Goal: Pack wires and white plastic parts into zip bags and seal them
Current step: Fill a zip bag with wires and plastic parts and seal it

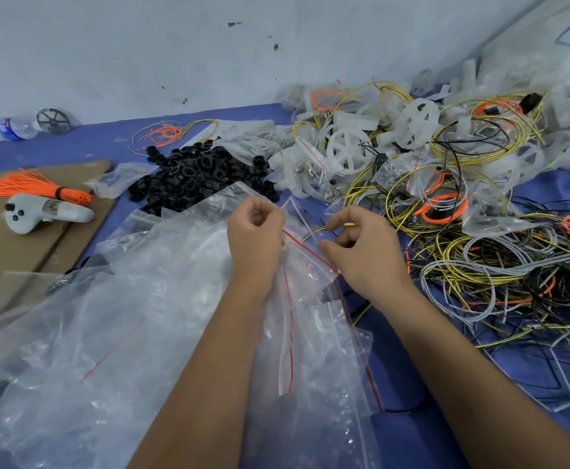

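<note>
Left hand pinches the zip bag mouth; right hand, beside it, pinches a yellow wire above the bag

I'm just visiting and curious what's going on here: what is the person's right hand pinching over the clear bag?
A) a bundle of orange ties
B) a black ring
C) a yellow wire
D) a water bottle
C: the right hand pinches a yellow wire at the mouth of the zip bag, which the left hand holds by its top edge.
</note>
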Motion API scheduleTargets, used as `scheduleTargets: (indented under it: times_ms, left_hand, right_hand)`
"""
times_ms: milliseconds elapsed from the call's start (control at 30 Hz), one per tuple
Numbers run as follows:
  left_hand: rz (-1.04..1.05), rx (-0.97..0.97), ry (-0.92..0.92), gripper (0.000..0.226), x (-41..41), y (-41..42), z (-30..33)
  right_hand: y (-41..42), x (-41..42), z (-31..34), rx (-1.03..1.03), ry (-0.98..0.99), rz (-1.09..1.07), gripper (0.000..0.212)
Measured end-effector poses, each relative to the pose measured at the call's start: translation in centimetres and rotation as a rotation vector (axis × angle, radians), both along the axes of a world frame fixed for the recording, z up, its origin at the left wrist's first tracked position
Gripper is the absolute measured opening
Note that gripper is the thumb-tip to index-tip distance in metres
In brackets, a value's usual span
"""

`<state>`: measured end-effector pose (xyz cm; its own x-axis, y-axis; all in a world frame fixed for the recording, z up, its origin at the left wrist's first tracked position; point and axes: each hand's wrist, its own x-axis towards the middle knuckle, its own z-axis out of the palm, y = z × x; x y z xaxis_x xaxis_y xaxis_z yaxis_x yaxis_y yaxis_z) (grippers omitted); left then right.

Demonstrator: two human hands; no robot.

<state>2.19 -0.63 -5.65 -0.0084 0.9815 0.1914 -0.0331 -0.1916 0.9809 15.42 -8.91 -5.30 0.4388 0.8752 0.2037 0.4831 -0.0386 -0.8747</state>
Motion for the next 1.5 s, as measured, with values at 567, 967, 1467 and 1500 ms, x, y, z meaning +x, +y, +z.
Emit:
scheduleTargets:
  times_ms: [567, 967, 1467, 1500]
  left_hand:
    - [-0.138, 0.262, 0.03, 0.009, -0.2, -0.9, 1.0]
    - [-0.216, 0.243, 0.333, 0.039, -0.8, 0.0, 0.7]
    - [-0.039, 0.129, 0.46, 0.025, -0.8, 0.6, -0.5]
    - [-0.033, 0.131, 0.468, 0.026, -0.8, 0.6, -0.5]
  right_hand:
    - [0.1, -1.2, 0.2, -0.031, -0.624, 0.195, 0.03]
    - [1.5, -0.8, 1.4, -0.161, -0.929, 0.295, 0.067]
    - [6.5, 1.0, 1.1, -0.072, -0.659, 0.174, 0.029]
    - [6.8, 1.0, 1.0, -0.065, -0.654, 0.155, 0.028]
